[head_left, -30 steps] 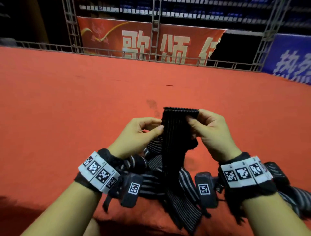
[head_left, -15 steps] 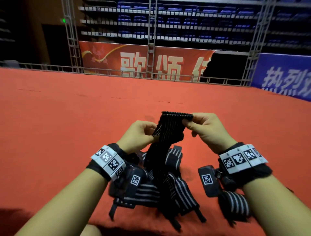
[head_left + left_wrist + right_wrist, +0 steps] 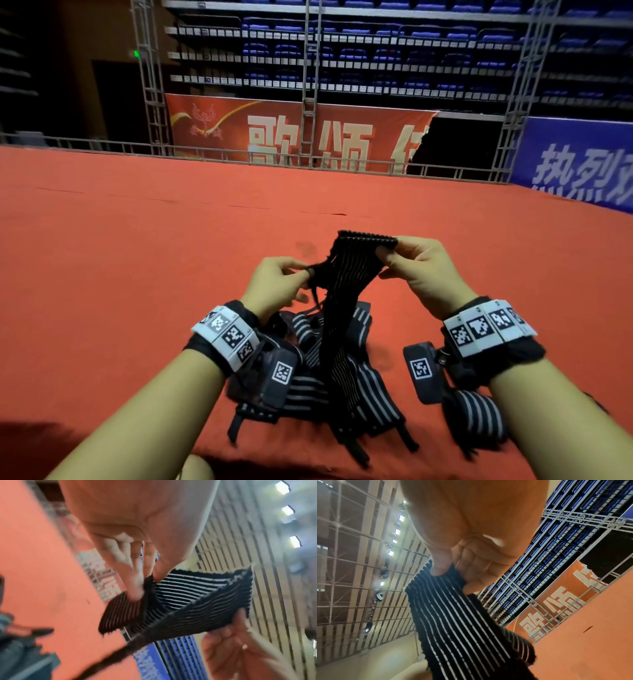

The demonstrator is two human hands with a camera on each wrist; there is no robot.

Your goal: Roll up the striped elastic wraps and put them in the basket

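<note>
A black elastic wrap with thin white stripes (image 3: pixel 346 274) is held up above the red floor between both hands. My right hand (image 3: pixel 387 251) pinches its top right corner between thumb and forefinger; the right wrist view shows that pinch on the striped wrap (image 3: pixel 453 615). My left hand (image 3: pixel 305 274) pinches the wrap's left edge lower down, bunching it; the left wrist view shows the wrap (image 3: pixel 188 601) folded there. The rest of the wrap hangs down into a pile of loose striped wraps (image 3: pixel 346 387). A rolled wrap (image 3: pixel 476 416) lies under my right wrist. No basket is in view.
Red carpet (image 3: pixel 137 257) stretches ahead and to both sides. A metal railing (image 3: pixel 274 159) with red and blue banners closes the far edge, with blue seating rows behind it. The pile lies close to the carpet's near edge.
My left hand let go of the top edge and slid lower along the wrap's left side, bunching it. The right hand kept its pinch on the top corner. The head view tilted upward.
</note>
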